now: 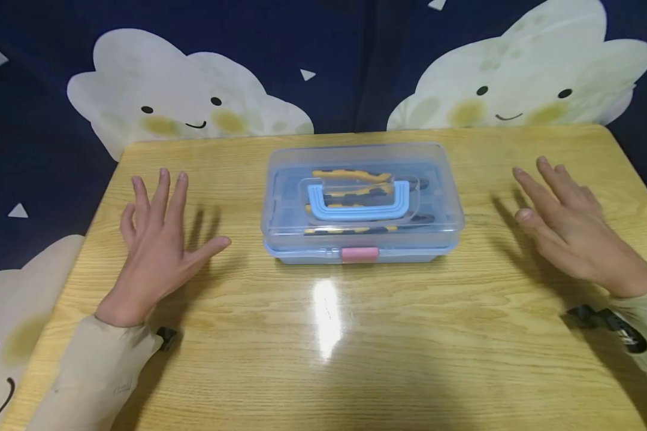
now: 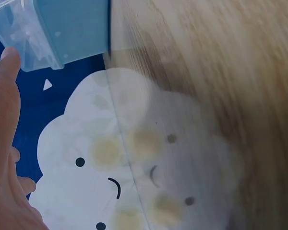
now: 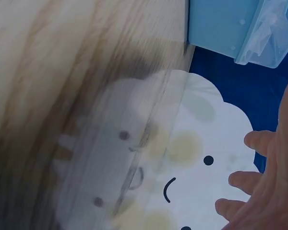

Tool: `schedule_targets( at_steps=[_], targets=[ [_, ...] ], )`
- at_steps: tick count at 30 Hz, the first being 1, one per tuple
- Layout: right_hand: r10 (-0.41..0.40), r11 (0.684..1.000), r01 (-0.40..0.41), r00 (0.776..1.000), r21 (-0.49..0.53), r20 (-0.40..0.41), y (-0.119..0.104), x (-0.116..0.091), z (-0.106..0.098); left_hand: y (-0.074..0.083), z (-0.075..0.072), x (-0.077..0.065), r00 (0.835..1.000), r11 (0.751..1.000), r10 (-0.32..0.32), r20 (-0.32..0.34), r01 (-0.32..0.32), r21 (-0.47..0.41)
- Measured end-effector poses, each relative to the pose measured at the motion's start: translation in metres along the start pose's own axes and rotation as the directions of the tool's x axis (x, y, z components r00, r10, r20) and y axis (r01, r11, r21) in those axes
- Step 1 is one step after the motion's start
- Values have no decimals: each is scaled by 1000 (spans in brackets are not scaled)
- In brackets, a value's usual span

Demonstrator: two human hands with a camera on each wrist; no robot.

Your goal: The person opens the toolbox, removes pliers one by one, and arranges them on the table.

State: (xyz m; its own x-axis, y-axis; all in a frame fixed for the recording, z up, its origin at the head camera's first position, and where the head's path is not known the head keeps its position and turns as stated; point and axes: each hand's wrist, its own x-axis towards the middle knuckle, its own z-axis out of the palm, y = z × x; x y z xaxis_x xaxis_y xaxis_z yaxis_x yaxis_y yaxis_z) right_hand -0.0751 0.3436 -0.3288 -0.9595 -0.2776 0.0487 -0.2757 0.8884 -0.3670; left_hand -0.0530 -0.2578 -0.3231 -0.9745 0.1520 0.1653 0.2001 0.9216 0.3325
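Note:
A closed plastic case (image 1: 361, 242) with a clear lid and light blue base stands toward the back of the table. On its lid lies a blue carry handle (image 1: 358, 212), and a pink latch (image 1: 360, 255) sits at the front. Through the lid I see several yellow-and-black tools (image 1: 350, 175), their kind unclear. My left hand (image 1: 156, 248) hovers left of the case, fingers spread, holding nothing. To the right of the case, my right hand (image 1: 571, 224) is also held over the table, fingers extended and nothing in it. Neither hand touches the case.
The glossy wooden table (image 1: 237, 365) carries the case and reflects light in front of it. Behind its far edge hangs a dark blue cloth (image 1: 350, 72) with smiling white clouds. A dark wrist device (image 1: 609, 323) shows by the right sleeve.

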Motion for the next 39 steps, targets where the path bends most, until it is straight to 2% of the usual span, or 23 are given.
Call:
schedule_targets(
  at_steps=[4,7,15,26,28,33,39],
  targets=[
    [-17,998,18,1000,64,-17,-5,2,1,1,3,3,999,1000,24,-24,-24,-16],
    [-23,993,29,998,117,-53,-11,5,2,3,6,5,996,998,52,-68,-55,-40],
    [-92,976,123,981,181,-170,-28,14,4,11,15,14,970,985,131,-204,-151,-84],
    [-162,958,226,936,179,-314,-45,17,13,23,24,24,960,968,141,-241,-185,-171],
    [-163,946,241,932,218,-323,-49,18,14,26,25,26,957,963,148,-248,-196,-182],
    [-171,897,266,945,352,-277,-62,17,12,32,29,30,947,948,172,-272,-234,-217],
    [-238,893,320,933,318,-269,-71,19,14,38,33,32,948,928,185,-259,-255,-272]
  ],
)
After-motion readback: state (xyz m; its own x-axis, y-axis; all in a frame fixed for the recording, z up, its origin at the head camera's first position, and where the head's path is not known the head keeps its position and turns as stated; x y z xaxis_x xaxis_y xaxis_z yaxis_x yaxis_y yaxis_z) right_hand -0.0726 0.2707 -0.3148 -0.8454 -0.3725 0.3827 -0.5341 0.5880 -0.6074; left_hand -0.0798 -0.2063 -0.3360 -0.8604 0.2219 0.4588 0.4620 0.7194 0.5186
